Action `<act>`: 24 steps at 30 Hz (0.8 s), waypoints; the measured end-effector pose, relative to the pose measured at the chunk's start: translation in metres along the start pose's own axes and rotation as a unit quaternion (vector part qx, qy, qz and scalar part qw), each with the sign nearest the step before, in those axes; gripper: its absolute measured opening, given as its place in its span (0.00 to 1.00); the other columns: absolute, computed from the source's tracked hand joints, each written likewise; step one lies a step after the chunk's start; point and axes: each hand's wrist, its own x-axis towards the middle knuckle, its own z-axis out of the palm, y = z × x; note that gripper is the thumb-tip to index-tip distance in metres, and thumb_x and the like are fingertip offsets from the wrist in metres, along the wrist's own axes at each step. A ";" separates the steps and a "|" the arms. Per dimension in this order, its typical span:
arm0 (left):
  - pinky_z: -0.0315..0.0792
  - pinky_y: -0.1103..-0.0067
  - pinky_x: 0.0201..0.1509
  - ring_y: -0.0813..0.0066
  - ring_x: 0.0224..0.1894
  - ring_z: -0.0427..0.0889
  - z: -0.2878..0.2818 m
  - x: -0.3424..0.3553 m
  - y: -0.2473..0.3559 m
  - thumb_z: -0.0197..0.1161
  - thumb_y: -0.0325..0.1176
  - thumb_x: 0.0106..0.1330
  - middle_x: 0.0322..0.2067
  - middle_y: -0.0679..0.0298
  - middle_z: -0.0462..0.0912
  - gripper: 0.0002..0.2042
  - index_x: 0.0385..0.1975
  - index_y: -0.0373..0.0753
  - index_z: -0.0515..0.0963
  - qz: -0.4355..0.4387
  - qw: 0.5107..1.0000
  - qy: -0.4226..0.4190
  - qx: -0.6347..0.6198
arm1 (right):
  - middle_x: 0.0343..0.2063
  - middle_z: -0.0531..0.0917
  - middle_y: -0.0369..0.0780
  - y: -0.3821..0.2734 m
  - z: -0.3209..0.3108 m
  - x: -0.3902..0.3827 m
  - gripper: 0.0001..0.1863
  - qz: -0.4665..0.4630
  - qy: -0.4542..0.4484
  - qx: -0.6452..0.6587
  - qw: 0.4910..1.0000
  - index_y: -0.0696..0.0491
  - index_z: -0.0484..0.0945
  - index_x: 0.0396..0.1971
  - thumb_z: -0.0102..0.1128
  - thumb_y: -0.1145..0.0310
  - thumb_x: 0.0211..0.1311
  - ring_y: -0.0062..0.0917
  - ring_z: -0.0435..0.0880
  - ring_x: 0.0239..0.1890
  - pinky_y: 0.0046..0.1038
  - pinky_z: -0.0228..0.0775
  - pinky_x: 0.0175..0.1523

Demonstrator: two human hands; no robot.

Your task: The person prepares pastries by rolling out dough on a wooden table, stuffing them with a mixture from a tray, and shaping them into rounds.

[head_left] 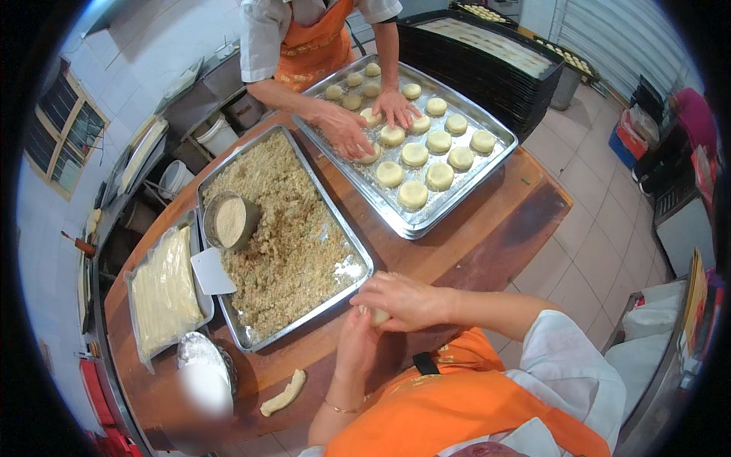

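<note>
L hand [358, 344] & R hand [403, 301]: fingers curled round pale dough pc [379, 316], nr desk [487, 259] edge. Done: rounds [415, 154] on far tray [411, 226], co-worker's hands [346, 131] on some. Prob. to go: dough strip [283, 394], crumbly mix [297, 236].

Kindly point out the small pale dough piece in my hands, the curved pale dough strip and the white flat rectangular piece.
Small pale dough piece [379, 316]: head view, its exposed surface.
Curved pale dough strip [284, 394]: head view, middle of its length.
White flat rectangular piece [212, 272]: head view, its upper face.
</note>
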 end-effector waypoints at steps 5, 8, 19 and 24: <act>0.73 0.69 0.61 0.67 0.60 0.75 0.020 -0.002 0.013 0.47 0.33 0.77 0.59 0.58 0.73 0.18 0.64 0.35 0.65 -0.004 1.000 0.025 -0.004 | 0.51 0.76 0.46 -0.004 0.003 -0.007 0.31 0.025 0.030 0.015 0.999 0.54 0.71 0.61 0.68 0.65 0.58 0.44 0.74 0.56 0.41 0.68 0.61; 0.73 0.69 0.60 0.66 0.61 0.75 0.008 -0.005 0.008 0.49 0.34 0.77 0.58 0.59 0.73 0.19 0.64 0.35 0.65 -0.012 0.999 0.031 0.031 | 0.51 0.76 0.47 -0.004 0.014 -0.010 0.29 0.045 0.025 0.019 0.998 0.53 0.71 0.61 0.67 0.65 0.60 0.45 0.74 0.55 0.42 0.69 0.61; 0.74 0.78 0.55 0.73 0.53 0.80 -0.048 -0.075 0.009 0.53 0.35 0.78 0.53 0.57 0.80 0.16 0.59 0.33 0.71 0.080 0.967 0.144 0.192 | 0.50 0.73 0.49 -0.001 0.022 -0.035 0.30 0.173 0.098 -0.045 0.979 0.52 0.72 0.57 0.71 0.65 0.53 0.48 0.72 0.56 0.43 0.67 0.62; 0.76 0.81 0.51 0.73 0.48 0.83 -0.091 -0.113 0.004 0.54 0.33 0.77 0.48 0.55 0.82 0.14 0.56 0.31 0.72 0.121 0.953 0.225 0.162 | 0.49 0.74 0.49 -0.001 0.007 -0.049 0.28 0.231 0.084 -0.090 0.965 0.53 0.75 0.55 0.70 0.64 0.53 0.47 0.73 0.56 0.42 0.68 0.61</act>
